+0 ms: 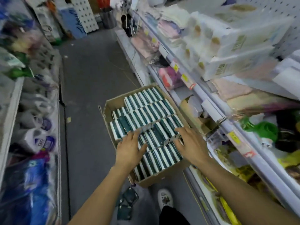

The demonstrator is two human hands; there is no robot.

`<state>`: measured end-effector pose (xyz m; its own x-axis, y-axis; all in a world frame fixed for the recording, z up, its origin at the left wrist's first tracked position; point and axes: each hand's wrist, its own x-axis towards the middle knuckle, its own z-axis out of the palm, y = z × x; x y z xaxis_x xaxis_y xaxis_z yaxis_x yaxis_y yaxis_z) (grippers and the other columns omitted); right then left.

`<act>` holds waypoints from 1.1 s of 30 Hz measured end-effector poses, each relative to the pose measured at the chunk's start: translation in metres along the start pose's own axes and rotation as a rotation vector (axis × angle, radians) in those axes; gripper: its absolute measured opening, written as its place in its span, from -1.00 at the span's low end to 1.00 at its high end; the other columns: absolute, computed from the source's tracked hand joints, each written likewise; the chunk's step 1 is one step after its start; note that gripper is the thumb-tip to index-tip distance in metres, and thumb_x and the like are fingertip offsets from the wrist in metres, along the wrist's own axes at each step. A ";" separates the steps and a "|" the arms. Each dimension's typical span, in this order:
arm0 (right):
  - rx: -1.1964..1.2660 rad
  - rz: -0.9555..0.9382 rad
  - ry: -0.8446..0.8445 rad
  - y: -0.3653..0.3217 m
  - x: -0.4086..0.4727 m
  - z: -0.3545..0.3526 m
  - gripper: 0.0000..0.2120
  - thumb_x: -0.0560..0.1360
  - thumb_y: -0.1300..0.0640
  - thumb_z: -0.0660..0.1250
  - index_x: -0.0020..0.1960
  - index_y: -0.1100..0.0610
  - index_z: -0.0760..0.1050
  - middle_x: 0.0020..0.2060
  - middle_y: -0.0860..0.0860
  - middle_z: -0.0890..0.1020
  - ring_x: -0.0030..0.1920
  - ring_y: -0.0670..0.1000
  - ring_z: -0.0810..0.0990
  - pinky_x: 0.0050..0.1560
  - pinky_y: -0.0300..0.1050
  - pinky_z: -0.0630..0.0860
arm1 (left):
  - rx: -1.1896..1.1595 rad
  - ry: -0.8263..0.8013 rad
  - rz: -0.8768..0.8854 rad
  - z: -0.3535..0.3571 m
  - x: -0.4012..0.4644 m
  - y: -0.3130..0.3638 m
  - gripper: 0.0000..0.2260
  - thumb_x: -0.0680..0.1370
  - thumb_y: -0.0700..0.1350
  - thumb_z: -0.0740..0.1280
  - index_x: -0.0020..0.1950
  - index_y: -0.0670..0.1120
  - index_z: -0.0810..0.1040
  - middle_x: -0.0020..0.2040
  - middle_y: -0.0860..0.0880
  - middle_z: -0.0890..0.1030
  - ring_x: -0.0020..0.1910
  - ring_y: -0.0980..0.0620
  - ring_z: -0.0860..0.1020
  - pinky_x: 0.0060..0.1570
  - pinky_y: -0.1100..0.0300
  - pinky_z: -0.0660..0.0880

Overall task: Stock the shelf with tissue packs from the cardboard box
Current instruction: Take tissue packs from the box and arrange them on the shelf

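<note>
Packs reached for in the box.
They were stood on edge, filling the box beside the shelf; left hand and right hand were laid flat on them, fingers spread, nothing gripped, seemingly bracketing a row for lifting.

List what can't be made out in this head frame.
- Print on the tissue packs: motion blur.
- Packs under the left hand and right hand: covered, so any grip is unclear.
- Cardboard box depth and lower layers: hidden by the top rows.
- Yellow price tags on the shelf: too blurred.
</note>
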<state>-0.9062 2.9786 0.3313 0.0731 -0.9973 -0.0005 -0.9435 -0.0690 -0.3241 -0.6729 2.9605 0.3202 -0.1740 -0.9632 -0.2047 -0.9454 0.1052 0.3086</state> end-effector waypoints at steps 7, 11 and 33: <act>0.016 0.142 -0.213 0.040 0.071 0.076 -0.69 0.59 -0.04 0.17 0.27 0.04 0.48 0.08 0.02 0.61 -0.05 0.09 0.60 -0.09 0.01 0.55 | -0.560 -0.213 -0.272 0.067 0.079 0.017 -0.48 0.64 0.09 0.25 0.55 -0.05 0.23 0.50 -0.08 0.36 0.42 -0.06 0.39 0.33 -0.03 0.42; -0.044 0.167 -0.295 0.054 0.097 0.100 -0.67 0.58 -0.07 0.18 0.26 0.06 0.47 0.09 0.03 0.60 -0.02 0.10 0.62 -0.02 -0.02 0.55 | -0.760 -0.260 -0.466 0.099 0.124 0.035 -0.37 0.60 0.16 0.28 0.57 -0.04 0.12 0.24 -0.07 0.54 0.22 -0.11 0.53 0.21 -0.08 0.51; 0.485 0.575 -0.096 0.048 0.085 0.065 -0.89 0.41 0.10 0.39 -0.17 0.05 0.46 -0.25 -0.03 0.59 -0.26 0.03 0.56 -0.26 -0.06 0.51 | -0.772 -0.267 -0.324 0.073 0.126 0.019 -0.46 0.63 -0.29 0.22 0.54 0.12 0.24 -0.45 -0.05 0.45 -0.63 0.09 0.28 -0.55 0.26 0.24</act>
<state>-0.9241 2.8923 0.2540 -0.3385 -0.8651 -0.3701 -0.5957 0.5015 -0.6274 -0.7333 2.8588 0.2326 -0.0794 -0.8164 -0.5720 -0.5261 -0.4531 0.7197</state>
